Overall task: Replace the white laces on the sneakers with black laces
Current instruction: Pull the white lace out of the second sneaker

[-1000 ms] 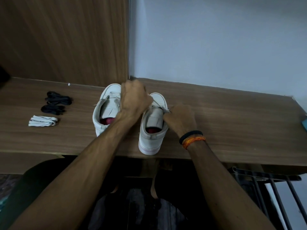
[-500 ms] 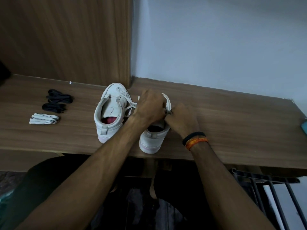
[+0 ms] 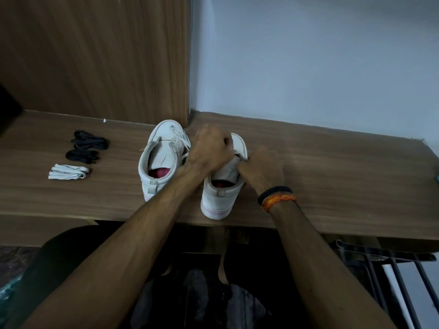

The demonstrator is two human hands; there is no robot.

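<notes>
1. right now both hands work on the right sneaker (image 3: 219, 198), which stands near the front edge of the wooden shelf (image 3: 332, 167), heel toward the camera.
2. left hand (image 3: 210, 148) is curled over the shoe's lace area, fingers bent round smth there; what exactly it pinches is hidden.
3. right hand (image 3: 261, 169) is curled at the shoe's right side by the eyelets, touching it; grip not clear. black band (image 3: 273, 192) and orange thread (image 3: 279, 201) on that wrist.
4. left sneaker (image 3: 161, 157) stands just beside, w/ white laces (image 3: 179, 141) loose on top.
5. far left: two black lace bundles (image 3: 89, 142) (image 3: 82, 156), then a white lace bundle (image 3: 69, 171) nearer.
</notes>
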